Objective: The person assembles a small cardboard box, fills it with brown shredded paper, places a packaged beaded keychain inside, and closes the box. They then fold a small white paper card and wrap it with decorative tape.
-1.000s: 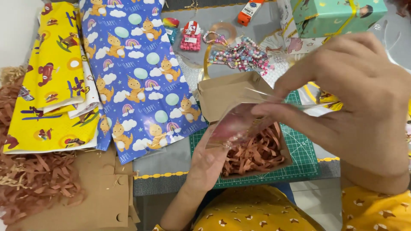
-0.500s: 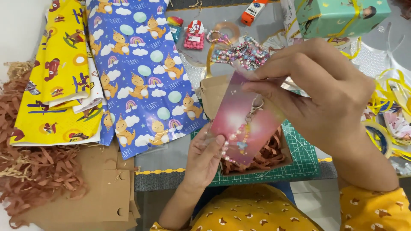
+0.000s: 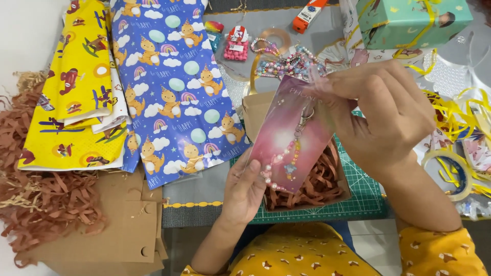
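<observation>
Green cutting mat [image 3: 365, 197], grey table [image 3: 199, 186], wrapping paper [image 3: 174, 87]

Left hand [image 3: 244, 190]: supports the pink card's [image 3: 292, 134] lower edge.
Right hand [image 3: 381, 113]: pinches the card's top.
Card: carries a beaded charm [image 3: 286, 161], tilted above the cardboard box [image 3: 255, 110] of brown paper shred [image 3: 317, 184].
Tabletop: blue wrapping paper [image 3: 174, 87], yellow wrapping paper [image 3: 76, 92].

**Light and picture quality**

Bright, even overhead light; shadows faint, soft. Glare on the glossy pink card [image 3: 291, 134] at centre and on clear wrap far right. Right hand [image 3: 381, 110] slightly motion-blurred at fingertips. Rest sharp.
</observation>
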